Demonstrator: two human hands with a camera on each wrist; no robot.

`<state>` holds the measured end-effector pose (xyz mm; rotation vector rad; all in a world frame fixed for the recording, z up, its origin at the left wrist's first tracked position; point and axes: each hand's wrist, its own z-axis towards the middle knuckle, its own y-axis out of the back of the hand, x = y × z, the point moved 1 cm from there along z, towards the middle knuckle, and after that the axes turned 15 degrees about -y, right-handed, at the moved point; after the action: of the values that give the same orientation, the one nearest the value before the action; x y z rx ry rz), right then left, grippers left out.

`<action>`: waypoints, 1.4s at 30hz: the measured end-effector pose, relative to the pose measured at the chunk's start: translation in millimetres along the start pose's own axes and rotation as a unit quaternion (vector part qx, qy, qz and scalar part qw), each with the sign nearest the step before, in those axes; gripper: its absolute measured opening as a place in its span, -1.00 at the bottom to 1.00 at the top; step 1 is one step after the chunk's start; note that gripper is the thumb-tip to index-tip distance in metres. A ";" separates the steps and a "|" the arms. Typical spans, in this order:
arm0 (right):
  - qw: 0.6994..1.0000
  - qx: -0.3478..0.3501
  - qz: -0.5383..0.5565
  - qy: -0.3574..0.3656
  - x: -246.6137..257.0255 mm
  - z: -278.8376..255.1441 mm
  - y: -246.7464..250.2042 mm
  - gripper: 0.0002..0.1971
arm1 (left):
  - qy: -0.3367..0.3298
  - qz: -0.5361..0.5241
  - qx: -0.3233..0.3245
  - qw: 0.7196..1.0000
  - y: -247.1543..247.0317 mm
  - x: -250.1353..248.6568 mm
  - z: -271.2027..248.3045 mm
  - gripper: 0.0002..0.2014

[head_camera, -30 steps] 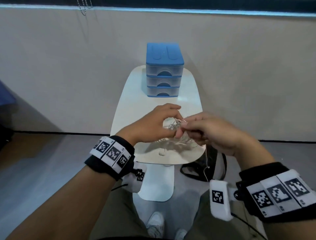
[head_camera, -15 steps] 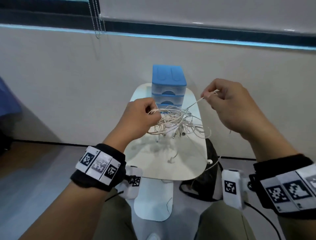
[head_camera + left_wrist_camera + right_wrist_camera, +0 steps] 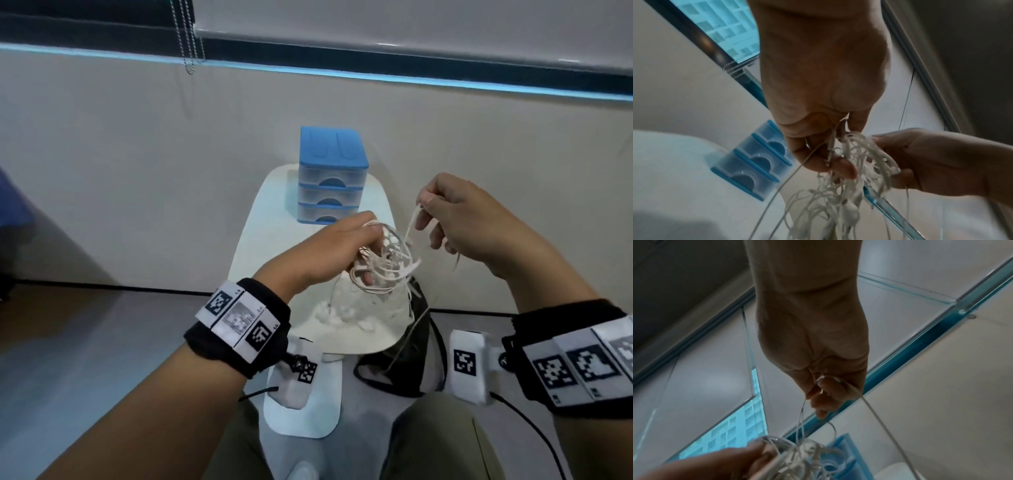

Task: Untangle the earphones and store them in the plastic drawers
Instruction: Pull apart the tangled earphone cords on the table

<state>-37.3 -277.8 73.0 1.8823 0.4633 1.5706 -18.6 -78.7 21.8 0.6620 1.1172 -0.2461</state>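
White, thin-corded earphones point(image 3: 383, 260) are hanging in a loose knotted bundle in the air above the near end of the small white oval table point(image 3: 263, 233), not resting on it. The person's left hand point(image 3: 329, 250) is gripping the bundle, fingers curled round several loops, and the left wrist view is showing cords running through the curled fingers point(image 3: 840, 168) with earbuds dangling below. The right hand point(image 3: 479, 222) is sitting higher and to the right, its thumb and forefinger pinching a single strand point(image 3: 411, 222) that is sloping down and left into the tangle; the other fingers are loosely curled. Another cord is trailing down past the table edge toward a black bag point(image 3: 407, 359) on the floor.

What matters, to my eye, is that the pinched strand's line is running from the right hand down-left into the mass the left hand is anchoring, so any pull up and right will be drawing it along its own length, while the left hand, nearer the knot, is placed to hold or feed slack. The untangling looks barely started. The blue-topped, clear plastic three-drawer unit point(image 3: 330, 178) is standing at the table's far end, beyond both hands, all drawers closed.
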 end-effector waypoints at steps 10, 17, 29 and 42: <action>0.965 -0.089 0.242 0.046 1.2 -5.3 21.3 -0.78 | -0.060 -0.275 -0.037 0.959 -11.9 -38.0 27.1 -0.59; 0.955 -0.046 0.276 0.100 45.6 -1.5 22.2 -0.77 | -0.105 -0.184 -0.169 0.963 56.2 -55.3 24.9 -0.66; 0.994 0.034 0.037 0.093 51.7 24.3 -24.2 -0.80 | 0.006 0.014 -0.105 0.994 59.0 16.0 -14.3 -0.77; 0.982 0.061 -0.089 0.154 -14.3 6.2 -62.7 -0.93 | 0.052 0.068 -0.100 0.991 29.9 56.4 -28.4 -0.78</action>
<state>-26.5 -242.2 20.2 1.6352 0.8561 1.7489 -0.4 -30.3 -25.2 0.5736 1.1730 0.0171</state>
